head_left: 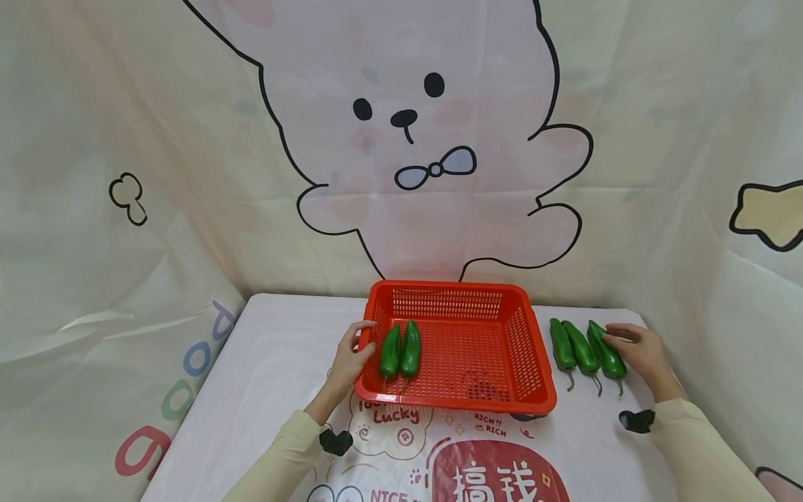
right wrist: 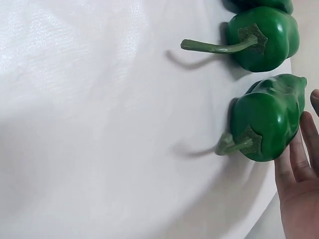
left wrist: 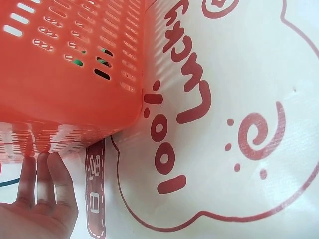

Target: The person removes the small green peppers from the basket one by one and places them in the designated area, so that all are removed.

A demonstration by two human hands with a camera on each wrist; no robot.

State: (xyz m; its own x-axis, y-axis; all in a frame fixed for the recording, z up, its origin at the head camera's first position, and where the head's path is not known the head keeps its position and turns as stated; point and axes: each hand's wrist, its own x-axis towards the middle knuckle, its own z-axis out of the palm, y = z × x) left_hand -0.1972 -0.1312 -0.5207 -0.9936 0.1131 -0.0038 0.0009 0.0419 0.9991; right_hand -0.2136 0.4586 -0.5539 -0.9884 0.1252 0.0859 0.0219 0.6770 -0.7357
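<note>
On the table stands a red plastic basket [head_left: 464,404] with perforated walls. Two green peppers [head_left: 389,354] lie side by side in its left part, stems toward the front. My left hand [head_left: 349,357] holds the basket's left rim; in the left wrist view several fingers [left wrist: 45,181] reach the outer wall. Right of the basket, three more green peppers [head_left: 580,348] lie in a row on the table. At the rightmost pepper [right wrist: 269,119], my right hand [head_left: 640,354] touches its far right side with fairly straight fingers, and the thumb stands apart from it.
A white tablecloth [head_left: 263,376] with printed red lettering covers the table. Behind it hangs a cloth backdrop [head_left: 489,223] with a cartoon animal, and further cloth hangs at both sides. The basket lies between the two hands.
</note>
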